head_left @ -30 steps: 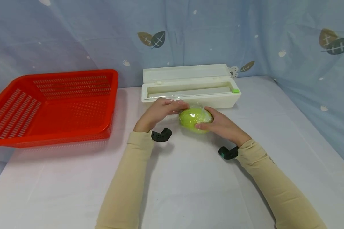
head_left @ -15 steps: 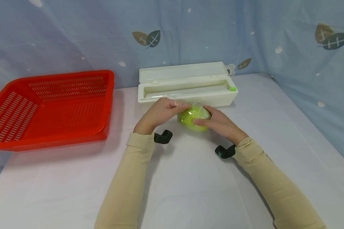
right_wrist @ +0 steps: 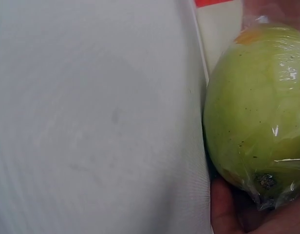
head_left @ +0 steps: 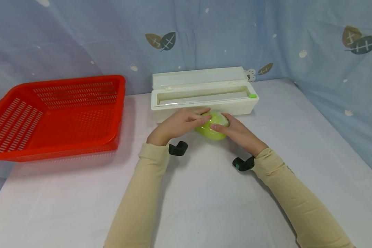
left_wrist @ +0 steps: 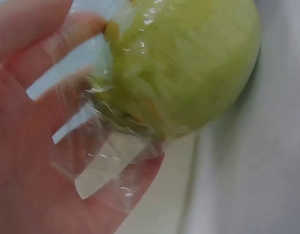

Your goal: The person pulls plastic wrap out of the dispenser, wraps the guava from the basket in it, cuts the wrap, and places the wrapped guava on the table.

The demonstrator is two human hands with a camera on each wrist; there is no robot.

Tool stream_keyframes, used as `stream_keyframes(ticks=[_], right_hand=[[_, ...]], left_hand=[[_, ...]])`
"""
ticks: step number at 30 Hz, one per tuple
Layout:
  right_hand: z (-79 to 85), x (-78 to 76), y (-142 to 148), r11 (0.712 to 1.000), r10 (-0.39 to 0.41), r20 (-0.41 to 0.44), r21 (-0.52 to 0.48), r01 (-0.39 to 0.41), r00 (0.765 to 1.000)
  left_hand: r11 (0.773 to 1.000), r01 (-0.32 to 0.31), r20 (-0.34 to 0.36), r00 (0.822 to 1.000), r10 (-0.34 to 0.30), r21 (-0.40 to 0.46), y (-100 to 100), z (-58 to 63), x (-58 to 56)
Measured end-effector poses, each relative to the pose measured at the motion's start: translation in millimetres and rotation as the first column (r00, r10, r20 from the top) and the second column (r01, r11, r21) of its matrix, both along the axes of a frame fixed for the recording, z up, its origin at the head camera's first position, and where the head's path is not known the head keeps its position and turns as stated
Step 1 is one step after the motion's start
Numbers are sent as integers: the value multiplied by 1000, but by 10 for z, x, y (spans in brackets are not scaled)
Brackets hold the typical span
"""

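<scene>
A smooth yellow-green fruit (head_left: 214,133), rounded like a small melon, lies on the table partly covered in clear cling film. My right hand (head_left: 240,133) holds its right end between thumb and fingers; in the right wrist view the fruit's dark stem scar (right_wrist: 265,181) is near them. My left hand (head_left: 180,124) is at the opposite end, fingers extended and touching. Loose cling film (left_wrist: 108,156) spreads over those fingers in the left wrist view. Just behind both hands stands a white cling-film dispenser (head_left: 204,107) with its lid raised and a roll inside.
To the left stands a red plastic basket (head_left: 80,120) with slotted sides. A white cloth covers the table (head_left: 204,203). Behind it hangs a blue patterned curtain (head_left: 111,34). A green slider (head_left: 252,95) sits at the dispenser's right end.
My left fingers, which pinched at the film half a second ago, have straightened and moved slightly right over the fruit's left end. My right hand keeps its hold.
</scene>
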State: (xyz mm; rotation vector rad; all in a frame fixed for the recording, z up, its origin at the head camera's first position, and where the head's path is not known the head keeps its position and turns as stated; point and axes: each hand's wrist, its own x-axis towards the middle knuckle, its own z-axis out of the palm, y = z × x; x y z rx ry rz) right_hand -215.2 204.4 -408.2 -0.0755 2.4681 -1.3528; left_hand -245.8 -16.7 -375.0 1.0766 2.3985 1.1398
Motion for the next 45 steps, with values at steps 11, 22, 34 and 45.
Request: stream_keyframes(ticks=[11,22,34,45], right_hand=[[-18,-25,6,999,11,-5,-40,-11,1000],[28,-8,-21,997,14,4,-70,-13,1000],[6,-26,-6,995,16,7,-103,-16,1000],[3,-27,-9,994,8,21,-114,-5,1000]], left_hand=[[964,64,171,979,-111,260,-44,-2,91],[955,-30,314,947,-68,295,-40,-155,22],[934,-14,388,912,-134,356,-102,-180,-6],[939,-51,270,962,-46,341,-36,-220,13]])
